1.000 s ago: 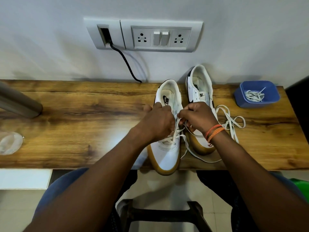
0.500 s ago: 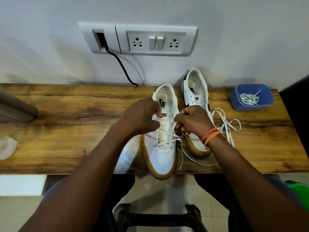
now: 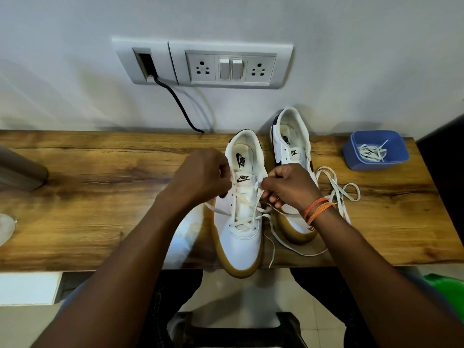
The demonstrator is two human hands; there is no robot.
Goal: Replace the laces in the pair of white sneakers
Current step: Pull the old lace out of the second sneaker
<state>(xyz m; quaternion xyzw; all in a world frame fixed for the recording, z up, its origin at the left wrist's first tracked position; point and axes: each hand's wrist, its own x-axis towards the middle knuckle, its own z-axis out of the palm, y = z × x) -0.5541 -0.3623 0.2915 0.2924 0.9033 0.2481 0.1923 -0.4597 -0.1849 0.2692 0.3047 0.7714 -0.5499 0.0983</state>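
Near sneaker [image 3: 239, 222]: white with a gum sole, lying on my table [image 3: 100, 197] with its toe hanging over the front edge, heel toward the wall.
Lace [image 3: 253, 212]: white, crossed through the lowest eyelets only; its loose ends trail off both sides, the right end down past the table edge.
My left hand [image 3: 203, 177]: fingers curled at the sneaker's left eyelet row, pinching the lace there.
My right hand [image 3: 288, 188]: curled at the right eyelet row, pinching the other run of the lace; orange thread bands [image 3: 317, 210] sit on that wrist.
Far sneaker [image 3: 291, 156]: just right of the first and touching it, its toe hidden under my right hand.
Loose lace [image 3: 336, 192]: white, looped on the table right of the far sneaker.
Blue tub [image 3: 351, 156]: near the table's right end, with more white laces [image 3: 371, 153] in it.
Wall: socket panel [image 3: 231, 66] above the table, black cable [image 3: 175, 99] running down from it.
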